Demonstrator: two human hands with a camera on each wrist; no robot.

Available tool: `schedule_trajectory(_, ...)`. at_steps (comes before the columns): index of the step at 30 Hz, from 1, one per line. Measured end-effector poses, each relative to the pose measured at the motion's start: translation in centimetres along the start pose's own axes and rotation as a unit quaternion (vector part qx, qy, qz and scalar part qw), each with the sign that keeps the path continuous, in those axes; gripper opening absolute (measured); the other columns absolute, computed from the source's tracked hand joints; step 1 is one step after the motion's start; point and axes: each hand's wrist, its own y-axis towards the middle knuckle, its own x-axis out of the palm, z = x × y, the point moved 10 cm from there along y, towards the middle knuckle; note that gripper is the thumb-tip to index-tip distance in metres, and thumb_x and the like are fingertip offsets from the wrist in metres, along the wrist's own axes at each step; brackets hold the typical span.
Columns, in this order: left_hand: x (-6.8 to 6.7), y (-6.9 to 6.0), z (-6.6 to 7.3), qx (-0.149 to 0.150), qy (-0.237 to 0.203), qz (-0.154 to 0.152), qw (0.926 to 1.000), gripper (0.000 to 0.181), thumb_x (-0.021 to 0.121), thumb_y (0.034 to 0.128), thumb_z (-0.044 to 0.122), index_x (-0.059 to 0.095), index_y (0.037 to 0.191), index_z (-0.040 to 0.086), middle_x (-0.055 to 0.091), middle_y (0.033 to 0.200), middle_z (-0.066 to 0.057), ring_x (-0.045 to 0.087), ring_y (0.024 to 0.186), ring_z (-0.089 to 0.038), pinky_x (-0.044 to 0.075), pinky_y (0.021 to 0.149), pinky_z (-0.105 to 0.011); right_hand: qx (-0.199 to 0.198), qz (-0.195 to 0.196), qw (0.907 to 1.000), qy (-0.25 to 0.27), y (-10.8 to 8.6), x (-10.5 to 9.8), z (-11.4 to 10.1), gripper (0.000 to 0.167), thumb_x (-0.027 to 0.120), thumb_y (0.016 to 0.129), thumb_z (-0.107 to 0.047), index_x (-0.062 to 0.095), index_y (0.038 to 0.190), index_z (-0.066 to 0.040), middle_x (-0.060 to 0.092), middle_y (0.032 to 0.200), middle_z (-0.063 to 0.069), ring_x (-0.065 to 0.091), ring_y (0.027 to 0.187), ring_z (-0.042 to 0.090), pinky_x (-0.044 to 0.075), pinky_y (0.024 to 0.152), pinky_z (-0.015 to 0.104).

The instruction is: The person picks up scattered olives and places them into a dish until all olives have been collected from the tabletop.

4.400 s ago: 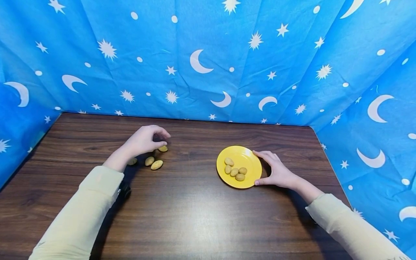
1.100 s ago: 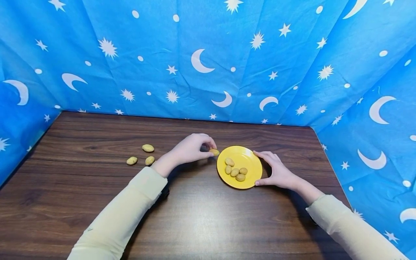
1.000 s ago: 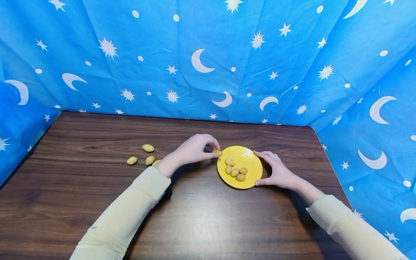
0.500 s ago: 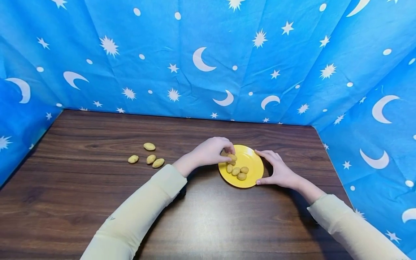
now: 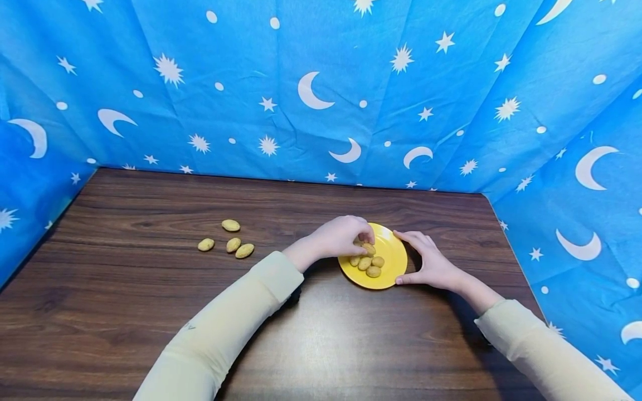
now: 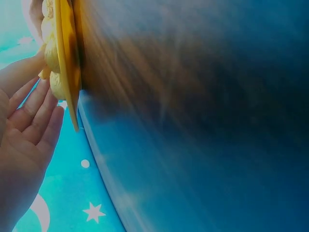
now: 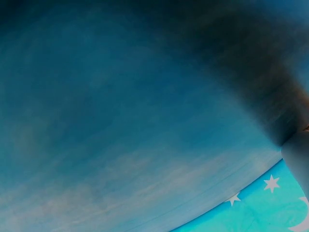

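In the head view a yellow plate (image 5: 393, 262) lies right of centre, bearing several small tan nut-like pieces (image 5: 373, 272). My left hand (image 5: 341, 236) is over the plate's left part, pinching one such piece (image 5: 369, 248) low among the others; its fingers hide part of the group. The right hand (image 5: 431, 264) grips the plate's right rim between thumb and fingers. From the left wrist, the left hand (image 6: 29, 130) shows beside the plate (image 6: 70, 72) seen edge-on, with pieces (image 6: 57, 86) on it. The right wrist view shows only a dark sliver of the hand at its right edge.
Several more tan pieces (image 5: 244, 251) lie apart on the dark wooden table (image 5: 125, 289), left of the left forearm. A blue cloth (image 5: 225, 111) with white moons and stars stands behind the table and along its sides.
My left hand has moved right from the loose pieces to over the plate, carrying one piece down among the others. The right hand has kept its place at the rim.
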Motion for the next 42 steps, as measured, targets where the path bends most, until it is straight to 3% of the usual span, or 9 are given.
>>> schedule_trajectory(9, 0.9, 0.6, 0.0, 0.001, 0.010, -0.012, 0.9999, 0.013, 0.079, 0.0968, 0.017, 0.077, 0.109, 0.014, 0.072, 0.108, -0.002, 0.063, 0.099, -0.016, 0.055, 0.096, -0.034, -0.001, 0.001, 1.0000, 0.000, 0.0, -0.1, -0.2, 0.103, 0.096, 0.079, -0.029, 0.040, 0.162, -0.008, 0.044, 0.156, 0.022, 0.036, 0.143, 0.044, 0.033, 0.116, 0.073)
schedule_trajectory(25, 0.8, 0.4, 0.3, 0.004, 0.020, -0.019, 0.9996, 0.013, 0.078, 0.0969, 0.013, 0.077, 0.110, 0.013, 0.073, 0.109, -0.003, 0.064, 0.100, -0.018, 0.056, 0.097, -0.034, -0.001, 0.002, 1.0000, -0.001, -0.1, -0.2, -0.3, 0.102, 0.096, 0.079, -0.029, 0.040, 0.162, -0.008, 0.045, 0.155, 0.021, 0.037, 0.143, 0.043, 0.034, 0.115, 0.072)
schedule_trajectory(32, -0.4, -0.3, -0.1, 0.002, 0.014, 0.003, 0.9999, 0.014, 0.076, 0.0974, 0.013, 0.078, 0.111, 0.013, 0.073, 0.111, -0.003, 0.065, 0.103, -0.019, 0.056, 0.098, -0.035, -0.001, 0.001, 1.0000, -0.002, -0.1, 0.0, -0.2, 0.103, 0.096, 0.078, -0.029, 0.040, 0.162, -0.008, 0.045, 0.155, 0.021, 0.037, 0.142, 0.043, 0.034, 0.115, 0.073)
schedule_trajectory(42, -3.1, -2.9, -1.4, -0.015, 0.013, 0.036, 0.9992, 0.014, 0.075, 0.0988, 0.014, 0.077, 0.112, 0.013, 0.074, 0.114, -0.002, 0.069, 0.109, -0.019, 0.057, 0.102, -0.038, -0.003, 0.005, 1.0000, -0.003, 0.0, 0.0, -0.1, 0.104, 0.097, 0.078, -0.029, 0.040, 0.162, -0.008, 0.046, 0.154, 0.021, 0.037, 0.142, 0.043, 0.033, 0.115, 0.072)
